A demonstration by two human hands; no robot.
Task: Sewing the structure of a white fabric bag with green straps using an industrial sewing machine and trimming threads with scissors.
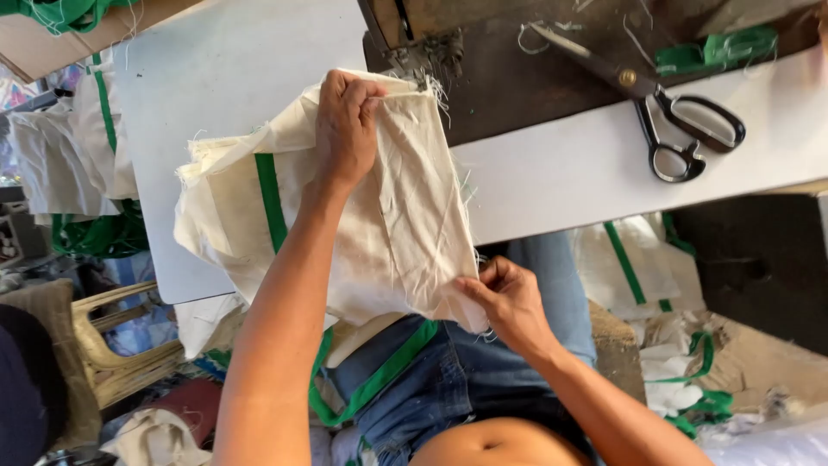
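1. Holding the cream cloth piece [405, 233] stretched between both hands, I have its top edge right at the sewing machine's presser foot [421, 59] and its lower corner over my lap.
2. My left hand [348, 129] is closed in a pinch on the top edge; my right hand [509, 298] is closed on the frayed bottom corner, fingers curled around it.
3. Fingers so close to the foot could get caught, I judge, if the cloth feeds while my left hand sits there.
4. Loose threads along the raw edges could snag in the foot and drag the seam crooked.
5. The stacked layers with the green strip [270, 200] could slip apart, since only two corners are gripped.
6. The fabric looks like thin, wrinkled, matte cotton with soft, fraying edges.
7. Heavy black-handled scissors [664, 108] lie well apart on the white table [569, 173], blades shut.
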